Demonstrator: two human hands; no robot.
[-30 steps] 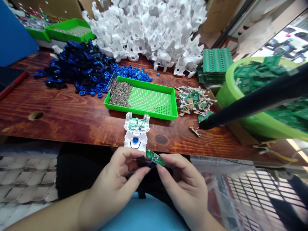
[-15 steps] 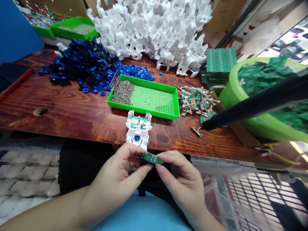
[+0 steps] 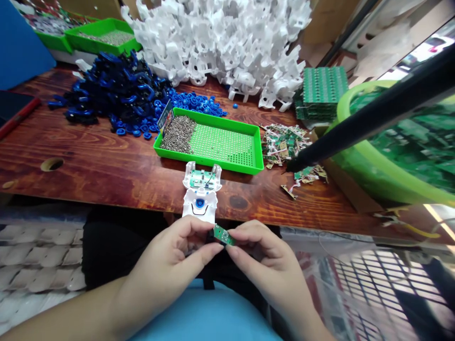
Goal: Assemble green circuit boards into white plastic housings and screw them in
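Between my two hands, in front of the table's edge, is a small green circuit board (image 3: 223, 234) with a dark part under it. My left hand (image 3: 177, 258) pinches its left end between thumb and fingers. At its right end, the thumb and fingertips of my right hand (image 3: 263, 258) close on it. Just beyond my left hand lie two white plastic shell pieces: the nearer shell (image 3: 190, 196) has a blue round button and a black curved line, and the farther shell (image 3: 186, 182) holds a green board. Fingers partly cover the board's ends.
A green tray (image 3: 213, 163) of small screws stands behind the shells. Blue-black parts (image 3: 117, 90) and white shells (image 3: 220, 42) are heaped behind. Wired boards (image 3: 284, 142), stacked green boards (image 3: 325, 87) and a yellow-green tub (image 3: 341, 132) sit right. A black bar (image 3: 373, 106) crosses the right side.
The board has tilted, its right end now lower, and my hands hold it closer together. The view has shifted slightly, and the black bar sits higher in it.
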